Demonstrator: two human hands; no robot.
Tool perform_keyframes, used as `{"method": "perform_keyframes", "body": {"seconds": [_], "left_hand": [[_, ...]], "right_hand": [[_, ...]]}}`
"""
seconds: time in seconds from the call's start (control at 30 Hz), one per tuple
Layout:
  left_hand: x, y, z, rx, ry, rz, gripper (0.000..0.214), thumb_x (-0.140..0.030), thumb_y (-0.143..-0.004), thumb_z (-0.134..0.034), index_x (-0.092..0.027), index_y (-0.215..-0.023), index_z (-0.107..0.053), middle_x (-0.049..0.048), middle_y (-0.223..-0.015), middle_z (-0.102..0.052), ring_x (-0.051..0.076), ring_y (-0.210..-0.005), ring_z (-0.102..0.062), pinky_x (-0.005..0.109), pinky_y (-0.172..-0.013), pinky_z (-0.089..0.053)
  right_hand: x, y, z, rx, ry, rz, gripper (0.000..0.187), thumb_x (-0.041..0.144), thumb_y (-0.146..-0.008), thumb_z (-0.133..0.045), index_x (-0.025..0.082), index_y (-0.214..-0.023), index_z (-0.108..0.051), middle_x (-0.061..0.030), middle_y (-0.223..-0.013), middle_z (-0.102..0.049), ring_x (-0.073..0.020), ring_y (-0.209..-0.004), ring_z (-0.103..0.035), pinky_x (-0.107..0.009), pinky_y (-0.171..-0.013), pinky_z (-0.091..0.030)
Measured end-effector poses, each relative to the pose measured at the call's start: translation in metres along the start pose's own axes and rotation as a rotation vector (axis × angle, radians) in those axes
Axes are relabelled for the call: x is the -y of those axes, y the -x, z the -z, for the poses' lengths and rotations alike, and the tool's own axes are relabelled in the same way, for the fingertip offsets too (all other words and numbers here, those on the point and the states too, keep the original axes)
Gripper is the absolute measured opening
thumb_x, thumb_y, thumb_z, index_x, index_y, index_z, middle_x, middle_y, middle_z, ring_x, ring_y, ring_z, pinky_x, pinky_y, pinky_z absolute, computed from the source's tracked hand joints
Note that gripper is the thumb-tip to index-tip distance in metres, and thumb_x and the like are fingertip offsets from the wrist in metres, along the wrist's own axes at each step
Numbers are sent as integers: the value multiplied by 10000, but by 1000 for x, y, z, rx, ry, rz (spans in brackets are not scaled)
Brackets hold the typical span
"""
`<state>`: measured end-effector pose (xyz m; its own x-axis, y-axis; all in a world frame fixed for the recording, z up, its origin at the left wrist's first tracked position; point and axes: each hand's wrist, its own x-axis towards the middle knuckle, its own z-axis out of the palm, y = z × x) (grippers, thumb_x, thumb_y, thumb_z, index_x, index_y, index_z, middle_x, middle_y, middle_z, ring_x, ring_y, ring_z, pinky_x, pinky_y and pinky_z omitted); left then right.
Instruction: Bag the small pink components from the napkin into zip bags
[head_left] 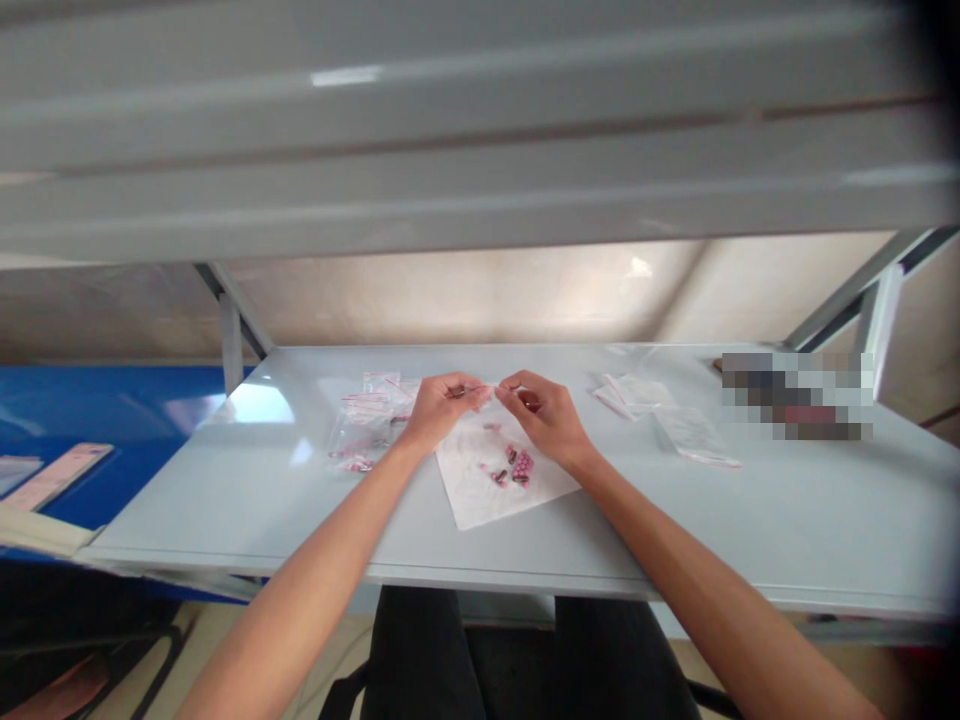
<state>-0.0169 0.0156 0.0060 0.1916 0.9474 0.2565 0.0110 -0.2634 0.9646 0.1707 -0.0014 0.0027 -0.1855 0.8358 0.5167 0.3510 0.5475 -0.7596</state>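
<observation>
Grey surface (pixel 675 520): fingers of left hand (pixel 435 410) and right hand (pixel 549 420) pinch small clear bag (pixel 480 392), apparently parting its mouth, above paper sheet (pixel 472 500) bearing pink pieces (pixel 517 468)

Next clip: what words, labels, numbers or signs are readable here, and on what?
No text can be read.
The clear bag held by the left hand and right hand: no print shows.
The loose bags on the table: red strips only.
The pink strip at far left: too blurred.
The pixelated patch: unreadable.
</observation>
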Motion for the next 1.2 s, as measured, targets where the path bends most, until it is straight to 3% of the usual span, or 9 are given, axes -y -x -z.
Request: {"method": "perform_keyframes", "body": {"seconds": [0.13,0.27,0.47,0.6,0.8,0.97,1.2], "left_hand": [[3,-1,0,19,-13,-37,312,-456,-744,-812,-154,-806,-767,49,-736,-715,156,-685,-613,287,-695,-471],[1,-3,3,37,-49,-86,362,-503,-842,-716,-149,-804,-782,64,-757,-730,173,-718,-638,303,-748,-489],[-5,0,3,49,-75,-112,425,-532,-877,-672,-128,-801,-778,70,-756,-727,164,-711,-625,287,-736,-487],[-9,2,3,88,-77,-114,516,-588,-929,-566,-120,-886,-781,91,-816,-734,167,-721,-624,287,-721,-494],[-8,4,2,52,-75,-116,380,-505,-823,-744,-126,-850,-734,43,-705,-675,141,-646,-599,256,-648,-474],[-9,8,2,73,-92,-89,372,-497,-844,-715,-129,-802,-748,59,-712,-701,153,-665,-627,261,-658,-481],[-6,8,2,28,-144,-87,396,-511,-872,-672,-136,-769,-747,42,-672,-697,131,-578,-599,244,-581,-455]], "right_hand": [[-3,-1,4,-54,8,51,267,394,-932,-595,191,-806,-716,-35,-749,-671,-140,-604,-513,-283,-601,-405],[-9,-3,7,-76,-72,16,216,365,-897,-657,190,-832,-766,-40,-751,-709,-160,-653,-601,-281,-626,-441],[-7,-5,8,-81,-43,117,203,263,-921,-604,193,-913,-794,-35,-739,-701,-149,-667,-627,-263,-625,-445],[-6,-4,8,-80,-54,68,207,269,-923,-602,193,-956,-792,-48,-812,-740,-164,-726,-673,-264,-654,-472],[-2,-1,5,-43,-53,18,236,330,-939,-592,178,-961,-771,-35,-752,-731,-147,-644,-634,-253,-623,-453],[2,1,2,9,62,-7,273,403,-943,-593,170,-887,-723,-2,-639,-637,-110,-522,-474,-243,-527,-358],[-6,-2,5,-22,-15,-19,248,376,-927,-617,174,-822,-714,-3,-668,-678,-106,-506,-546,-235,-536,-410]]}}
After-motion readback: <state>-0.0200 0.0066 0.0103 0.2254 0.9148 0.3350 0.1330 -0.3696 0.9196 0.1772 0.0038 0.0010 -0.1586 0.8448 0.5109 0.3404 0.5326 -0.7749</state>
